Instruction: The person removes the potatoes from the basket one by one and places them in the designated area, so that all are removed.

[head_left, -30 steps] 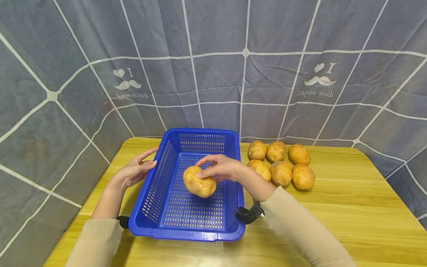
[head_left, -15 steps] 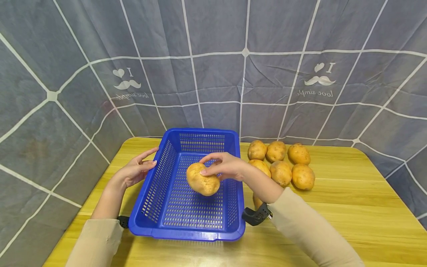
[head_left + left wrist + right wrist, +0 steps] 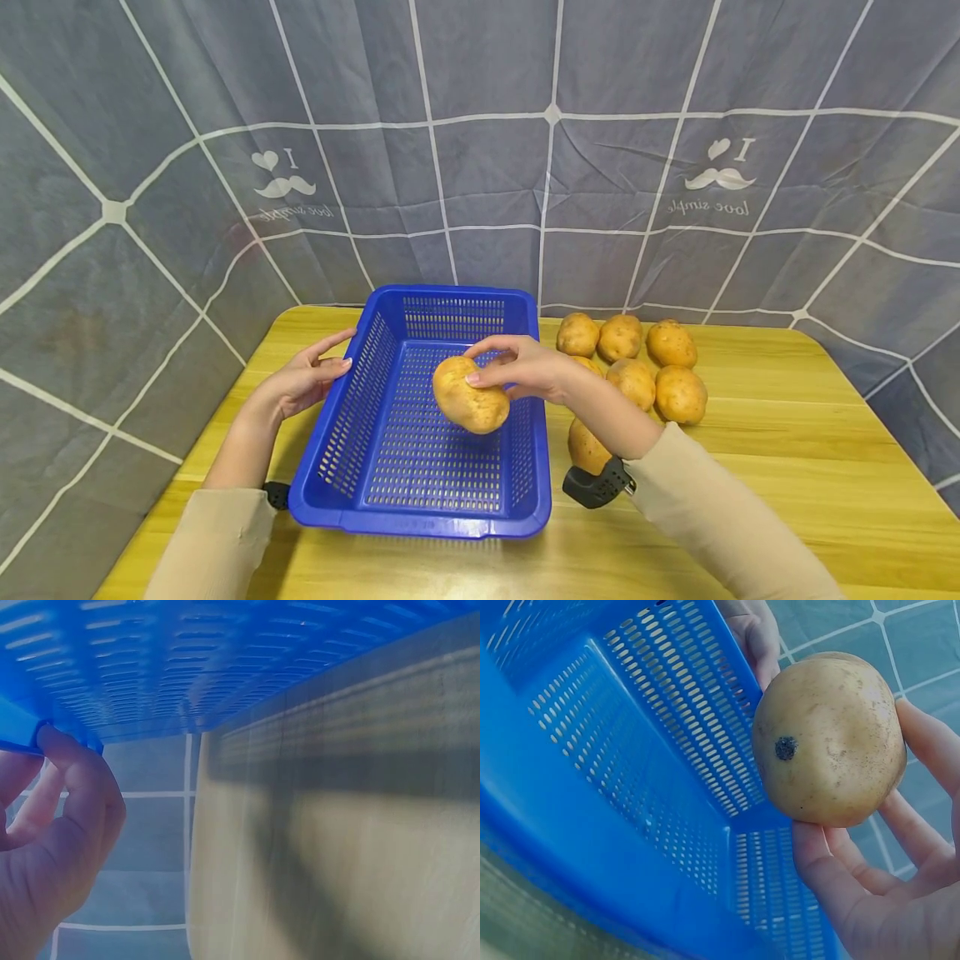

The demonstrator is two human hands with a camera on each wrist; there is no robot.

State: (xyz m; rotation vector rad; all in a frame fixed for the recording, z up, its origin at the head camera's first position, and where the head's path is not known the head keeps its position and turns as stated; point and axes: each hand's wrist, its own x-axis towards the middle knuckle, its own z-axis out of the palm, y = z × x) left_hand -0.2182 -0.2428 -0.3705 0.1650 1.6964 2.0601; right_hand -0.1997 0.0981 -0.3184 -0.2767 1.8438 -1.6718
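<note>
In the head view, my right hand [image 3: 528,367] grips a yellow-brown potato [image 3: 470,398] between thumb and fingers, above the inside of a blue plastic basket [image 3: 420,523]. The right wrist view shows a dark spot on the side of this potato [image 3: 829,742], with the fingers [image 3: 922,742] spread around it. My left hand [image 3: 303,383] holds the basket's left rim, thumb and index finger against it. From the left wrist, curved fingers [image 3: 79,776] meet the underside of the blue rim [image 3: 19,724]. No potato shows on the basket's slotted floor.
Several potatoes [image 3: 633,383] lie grouped on the wooden table [image 3: 787,467] right of the basket. One nearer potato [image 3: 588,446] is partly covered by the right forearm and its black wrist strap [image 3: 600,483]. A grey gridded curtain [image 3: 495,167] hangs behind the table.
My right hand has drifted right and slightly up with the potato, turning it a little. A nearer potato on the table has come into sight beneath the forearm. The left hand stays on the rim.
</note>
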